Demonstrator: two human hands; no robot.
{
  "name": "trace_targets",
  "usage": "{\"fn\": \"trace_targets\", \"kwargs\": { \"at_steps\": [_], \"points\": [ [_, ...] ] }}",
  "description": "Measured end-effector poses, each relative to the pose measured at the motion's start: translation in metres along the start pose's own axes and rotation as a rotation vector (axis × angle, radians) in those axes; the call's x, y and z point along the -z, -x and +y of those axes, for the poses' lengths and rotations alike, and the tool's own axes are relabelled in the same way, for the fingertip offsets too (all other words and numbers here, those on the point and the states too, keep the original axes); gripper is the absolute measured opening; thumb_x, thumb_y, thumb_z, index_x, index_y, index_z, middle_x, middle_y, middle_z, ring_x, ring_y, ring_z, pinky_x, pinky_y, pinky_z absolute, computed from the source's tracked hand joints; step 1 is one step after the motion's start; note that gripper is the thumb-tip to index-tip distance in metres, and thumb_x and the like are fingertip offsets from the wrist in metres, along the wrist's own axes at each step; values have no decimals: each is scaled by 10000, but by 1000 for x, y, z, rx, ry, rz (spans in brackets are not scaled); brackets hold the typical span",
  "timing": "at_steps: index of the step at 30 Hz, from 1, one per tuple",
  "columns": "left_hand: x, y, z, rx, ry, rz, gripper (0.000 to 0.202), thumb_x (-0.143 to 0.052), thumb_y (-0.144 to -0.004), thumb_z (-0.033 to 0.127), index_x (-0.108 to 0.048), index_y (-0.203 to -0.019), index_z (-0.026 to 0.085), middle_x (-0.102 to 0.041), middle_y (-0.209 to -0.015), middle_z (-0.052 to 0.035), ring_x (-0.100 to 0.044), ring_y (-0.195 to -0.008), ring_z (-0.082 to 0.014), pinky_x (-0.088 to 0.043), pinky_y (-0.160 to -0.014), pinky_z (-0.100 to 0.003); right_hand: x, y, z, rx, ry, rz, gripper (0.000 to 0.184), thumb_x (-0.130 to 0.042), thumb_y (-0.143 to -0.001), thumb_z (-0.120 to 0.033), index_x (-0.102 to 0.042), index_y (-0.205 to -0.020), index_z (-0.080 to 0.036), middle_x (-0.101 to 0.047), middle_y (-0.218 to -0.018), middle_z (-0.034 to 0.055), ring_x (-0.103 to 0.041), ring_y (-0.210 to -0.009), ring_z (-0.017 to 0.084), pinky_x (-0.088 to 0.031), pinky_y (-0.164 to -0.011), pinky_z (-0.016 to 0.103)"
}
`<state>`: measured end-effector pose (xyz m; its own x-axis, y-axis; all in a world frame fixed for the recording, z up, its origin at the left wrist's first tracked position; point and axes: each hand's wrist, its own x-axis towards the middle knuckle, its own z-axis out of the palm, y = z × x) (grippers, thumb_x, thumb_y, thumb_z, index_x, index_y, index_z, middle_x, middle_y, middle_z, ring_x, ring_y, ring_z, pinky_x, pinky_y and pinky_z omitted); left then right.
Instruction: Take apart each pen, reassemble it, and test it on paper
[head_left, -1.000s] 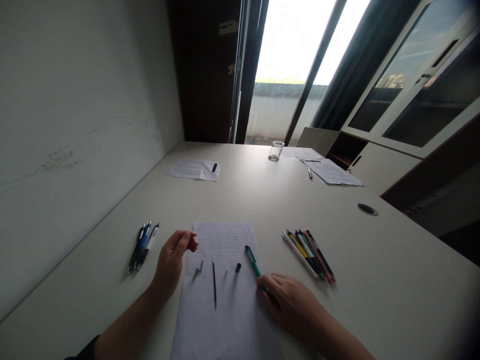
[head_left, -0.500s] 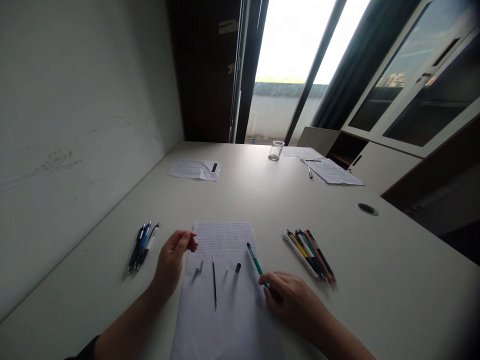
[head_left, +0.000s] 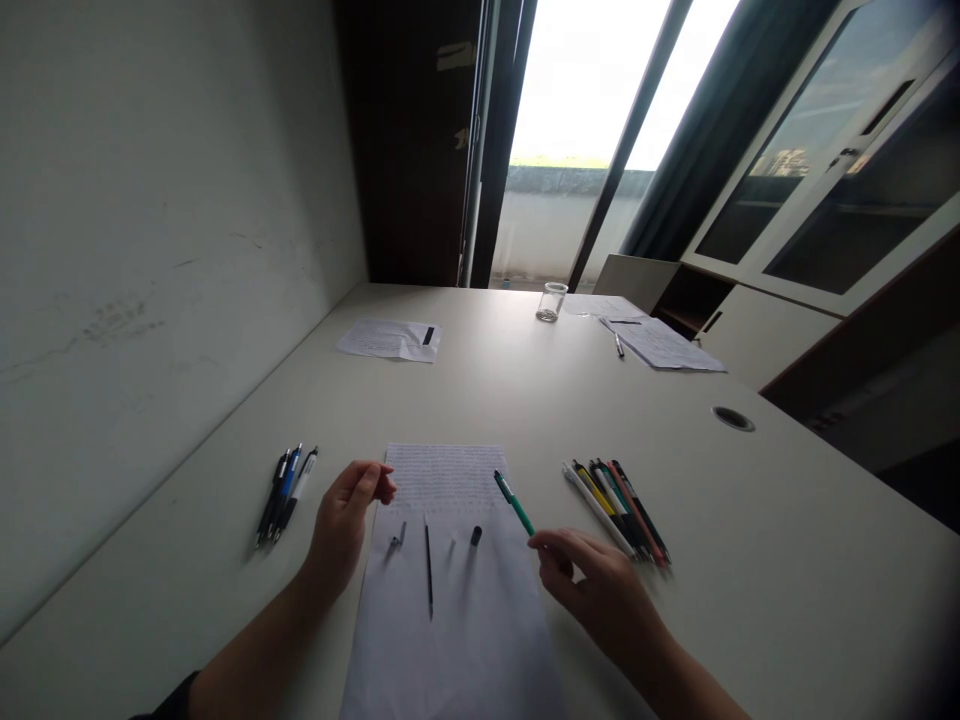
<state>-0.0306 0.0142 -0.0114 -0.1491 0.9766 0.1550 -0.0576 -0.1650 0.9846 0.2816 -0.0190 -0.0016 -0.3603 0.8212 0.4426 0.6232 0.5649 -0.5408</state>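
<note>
My right hand [head_left: 592, 575] pinches a green pen [head_left: 516, 503] by its lower end, the dark tip with its clip pointing up and left above the paper's right edge. On the sheet of paper [head_left: 450, 650], my left hand [head_left: 352, 510] rests at the left edge with fingers curled in; whatever is inside them, if anything, is hidden. Between the hands lie a thin dark pen refill [head_left: 429, 570], a small black cap-like piece [head_left: 476, 536], a tiny clear piece [head_left: 452, 540] and small grey parts [head_left: 397, 538]. Handwritten-looking lines cover the sheet's upper part.
Several pens [head_left: 619, 510] lie grouped right of the paper, and more pens [head_left: 286, 495] on the left near the wall. Farther back are a loose sheet [head_left: 386, 338], a glass jar [head_left: 551, 302] and stacked papers [head_left: 667, 345]. A round grommet [head_left: 733, 418] sits at the right.
My right hand has moved slightly right and up, drawing the green pen up with it. The left hand and the small parts on the paper stay where they were.
</note>
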Motion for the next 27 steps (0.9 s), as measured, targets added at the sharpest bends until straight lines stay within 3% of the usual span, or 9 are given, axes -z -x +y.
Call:
{"fn": "trace_targets", "kwargs": {
  "at_steps": [7,14,19,23,27],
  "points": [
    [-1,2,2,-10,-3,8,243,-536,-948,378,-651,-918,166,-637,-784,-30,-596,-738,-166,-503,-709,-302,6,-2,-7,156,-93,77,180,-531,-889,-75,-633,-983,-189,-629,-695,9,-591,-606,130,-487,-554,224],
    [-3,0,3,-77,-53,1,217,-537,-955,344,-666,-922,172,-634,-784,-26,-583,-729,-155,-493,-698,-278,4,-1,-9,285,-173,-47,272,-540,-884,-13,-616,-1075,-191,-649,-769,37,-592,-685,146,-491,-620,263],
    [-2,1,5,-309,-246,-200,167,-549,-954,222,-689,-1045,213,-638,-938,-50,-616,-844,-174,-521,-734,-290,4,2,-11,322,-197,-121,283,-548,-894,-14,-601,-1110,-189,-660,-819,53,-583,-726,153,-485,-646,271],
    [-3,1,2,-553,-405,-357,297,-597,-920,140,-658,-1177,275,-653,-1016,-55,-615,-939,-194,-537,-810,-329,3,3,-14,350,-187,-148,254,-535,-915,-40,-598,-1114,-183,-654,-833,58,-588,-734,155,-478,-640,267],
    [-7,3,0,-644,-490,-451,370,-662,-881,142,-642,-1217,297,-676,-1023,-55,-606,-941,-200,-544,-800,-336,4,2,-16,349,-173,-180,237,-505,-942,-71,-595,-1126,-191,-654,-857,54,-598,-743,152,-483,-654,265]
  ]
}}
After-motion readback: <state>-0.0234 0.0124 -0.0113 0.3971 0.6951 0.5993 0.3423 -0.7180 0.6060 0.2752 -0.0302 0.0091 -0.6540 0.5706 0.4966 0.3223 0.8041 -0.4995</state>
